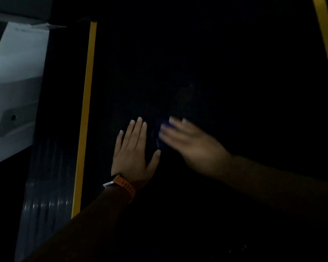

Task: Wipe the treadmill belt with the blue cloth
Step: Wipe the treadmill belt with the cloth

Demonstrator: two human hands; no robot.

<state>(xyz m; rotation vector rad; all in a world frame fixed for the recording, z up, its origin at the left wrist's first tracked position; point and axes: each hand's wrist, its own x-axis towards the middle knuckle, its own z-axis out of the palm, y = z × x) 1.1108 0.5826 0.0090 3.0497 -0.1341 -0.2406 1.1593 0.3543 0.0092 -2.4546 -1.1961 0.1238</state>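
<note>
While blurred, right hand point(189, 140) over blue cloth point(164, 135), fingers extended.

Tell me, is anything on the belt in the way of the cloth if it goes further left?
Yes. The left hand lies flat on the treadmill belt, directly left of the blue cloth under the blurred right hand. Beyond it, dark belt runs to the yellow stripe.
</note>
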